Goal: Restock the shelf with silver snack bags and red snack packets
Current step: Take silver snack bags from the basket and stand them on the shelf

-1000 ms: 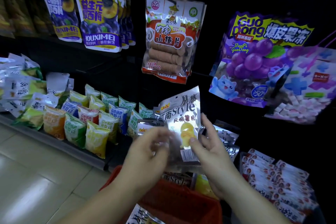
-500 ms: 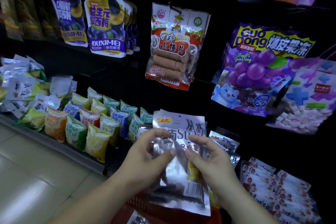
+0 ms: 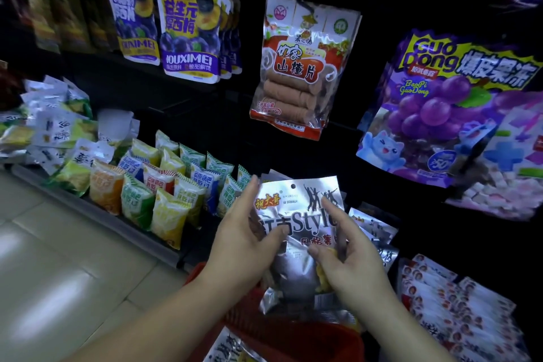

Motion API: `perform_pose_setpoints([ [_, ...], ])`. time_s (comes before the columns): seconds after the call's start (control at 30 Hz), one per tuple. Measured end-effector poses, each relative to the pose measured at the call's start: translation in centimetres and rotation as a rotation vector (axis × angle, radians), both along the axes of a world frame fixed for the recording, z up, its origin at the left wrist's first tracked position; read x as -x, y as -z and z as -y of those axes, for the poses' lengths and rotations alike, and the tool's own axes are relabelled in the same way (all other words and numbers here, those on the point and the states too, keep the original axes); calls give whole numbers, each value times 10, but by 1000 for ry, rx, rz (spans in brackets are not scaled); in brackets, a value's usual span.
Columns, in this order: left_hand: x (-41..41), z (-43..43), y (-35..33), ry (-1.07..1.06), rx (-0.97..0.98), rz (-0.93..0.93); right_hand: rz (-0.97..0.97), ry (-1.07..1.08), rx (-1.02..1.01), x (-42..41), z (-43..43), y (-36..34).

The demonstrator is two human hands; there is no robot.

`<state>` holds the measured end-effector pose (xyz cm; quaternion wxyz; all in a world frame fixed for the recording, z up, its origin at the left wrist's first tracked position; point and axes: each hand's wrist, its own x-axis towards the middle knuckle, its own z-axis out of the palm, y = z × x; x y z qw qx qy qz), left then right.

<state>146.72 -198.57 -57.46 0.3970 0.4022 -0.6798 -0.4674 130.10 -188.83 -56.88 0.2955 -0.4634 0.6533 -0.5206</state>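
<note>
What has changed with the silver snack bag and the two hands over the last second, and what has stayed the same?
The silver snack bag has come lower in front of the shelf. Both hands have slid up it: the left hand holds its left edge, the right hand covers its yellow picture. Neither let go. The red basket and red snack packets stayed put.
</note>
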Motion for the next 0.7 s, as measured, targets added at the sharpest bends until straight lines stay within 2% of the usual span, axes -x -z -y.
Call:
perform_pose_setpoints([
  [0.1,2,-5,-2,-9,-105,-78,8,51,39,-1,0,-4],
  [0.23,3,-15,4,178,-319,-119,82,180,126,2,3,-4],
  [0.3,3,-15,5,165,-287,-89,82,174,95,7,2,-4],
  [0.43,1,-5,7,-19,-171,-68,176,-84,-29,18,-4,-3],
  [0.53,-1,0,17,-89,-17,141,71,-51,-62,12,-5,0],
  [0.6,4,-9,13,-51,102,188,-13,-28,-55,4,-3,3],
  [0.63,7,-15,11,3,68,149,-41,-21,-38,0,-2,5],
  [0.7,15,-30,3,139,-118,-9,3,-56,15,-11,-2,6],
])
